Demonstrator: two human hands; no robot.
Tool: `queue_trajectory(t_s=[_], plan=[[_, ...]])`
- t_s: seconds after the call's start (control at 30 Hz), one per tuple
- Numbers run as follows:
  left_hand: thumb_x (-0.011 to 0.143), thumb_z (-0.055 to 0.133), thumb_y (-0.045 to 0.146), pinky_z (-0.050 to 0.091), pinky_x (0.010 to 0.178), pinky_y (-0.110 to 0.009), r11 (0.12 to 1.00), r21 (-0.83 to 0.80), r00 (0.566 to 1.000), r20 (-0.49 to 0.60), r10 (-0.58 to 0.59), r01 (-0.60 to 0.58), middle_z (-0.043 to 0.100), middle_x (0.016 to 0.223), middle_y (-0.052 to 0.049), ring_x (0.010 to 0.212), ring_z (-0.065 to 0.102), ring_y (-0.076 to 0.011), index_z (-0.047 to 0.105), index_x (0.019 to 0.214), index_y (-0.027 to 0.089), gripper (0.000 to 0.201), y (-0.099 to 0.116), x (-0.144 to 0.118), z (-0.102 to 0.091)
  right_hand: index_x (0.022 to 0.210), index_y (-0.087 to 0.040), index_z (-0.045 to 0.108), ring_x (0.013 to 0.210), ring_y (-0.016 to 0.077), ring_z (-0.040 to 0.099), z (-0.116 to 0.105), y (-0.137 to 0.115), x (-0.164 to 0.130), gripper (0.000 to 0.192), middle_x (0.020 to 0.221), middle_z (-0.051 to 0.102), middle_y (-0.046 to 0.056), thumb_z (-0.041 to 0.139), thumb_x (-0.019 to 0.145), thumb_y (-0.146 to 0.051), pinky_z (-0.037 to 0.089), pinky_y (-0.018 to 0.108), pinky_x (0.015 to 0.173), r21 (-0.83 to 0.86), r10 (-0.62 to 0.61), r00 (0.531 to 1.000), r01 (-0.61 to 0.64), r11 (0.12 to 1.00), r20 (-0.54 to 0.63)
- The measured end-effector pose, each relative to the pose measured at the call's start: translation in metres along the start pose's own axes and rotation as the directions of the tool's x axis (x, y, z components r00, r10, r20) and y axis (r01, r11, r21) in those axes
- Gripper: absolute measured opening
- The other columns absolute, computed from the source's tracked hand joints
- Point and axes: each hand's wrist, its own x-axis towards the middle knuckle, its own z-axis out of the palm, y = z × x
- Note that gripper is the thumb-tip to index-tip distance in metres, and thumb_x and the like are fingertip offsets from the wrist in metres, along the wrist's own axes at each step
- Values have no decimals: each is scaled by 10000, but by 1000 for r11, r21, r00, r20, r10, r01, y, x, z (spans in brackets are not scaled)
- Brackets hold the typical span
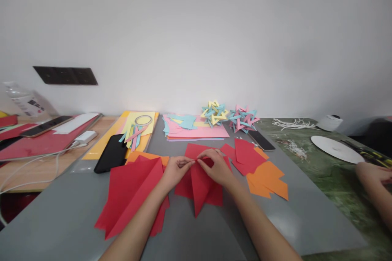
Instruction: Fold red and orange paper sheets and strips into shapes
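Observation:
A creased piece of red paper point(200, 191) stands tilted in front of me, its lower corner pointing toward me. My left hand point(177, 171) pinches its upper edge from the left. From the right, my right hand point(216, 165) pinches the same edge, so the fingertips of both hands nearly meet. Under and behind it lies more flat red paper point(192, 151). Left of my left hand is a stack of folded red sheets point(131, 191) with an orange sheet point(131, 157) behind. Red pieces point(248, 157) and orange paper pieces point(268, 179) lie to the right.
At the back stand two star-shaped paper models point(214, 113), beside a pile of coloured paper point(202, 131). A black phone point(110, 155) lies left, another phone point(261, 140) right. Tape point(143, 120) rests on yellow sheets. Another person's hand point(372, 173) is at far right, near a white disc point(335, 149).

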Motion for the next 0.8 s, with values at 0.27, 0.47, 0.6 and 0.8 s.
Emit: queue_trajectory(t_s=[0.27, 0.47, 0.6, 0.8], plan=[[679, 562, 347, 470, 596, -240, 998, 66, 999, -39, 21, -19, 662, 669, -55, 631, 603, -154, 633, 707, 141, 220, 1, 0, 5, 759, -234, 550, 795, 168, 540, 13, -2, -2, 99, 795, 620, 9, 456, 787, -222, 326, 342, 796, 39, -6, 1000, 5, 999, 27], [688, 540, 367, 425, 504, -207, 995, 94, 985, -164, 46, -31, 593, 585, -5, 537, 553, -117, 566, 720, 150, 221, -7, 2, 1, 905, -235, 547, 947, 207, 495, -24, 42, 3, 212, 957, 580, 60, 358, 810, -233, 326, 361, 820, -195, 81, 974, -123, 973, -212], [678, 541, 402, 417, 493, -208, 996, 92, 977, -214, 11, 9, 574, 551, 10, 537, 552, -125, 566, 736, 157, 253, -8, 3, -1, 994, -135, 544, 1043, 305, 417, -82, 122, -17, 319, 1065, 487, 177, 335, 766, -215, 285, 464, 836, -343, 360, 676, -674, 654, -643], [675, 543, 405, 427, 511, -221, 996, 90, 983, -184, 7, 9, 599, 581, -3, 593, 578, -149, 574, 740, 166, 249, -7, 1, 1, 1089, -154, 529, 1240, 375, 55, -102, 186, -49, 419, 1324, 203, 220, 372, 754, -351, 91, 552, 908, -478, 536, 593, -804, 354, -600]])
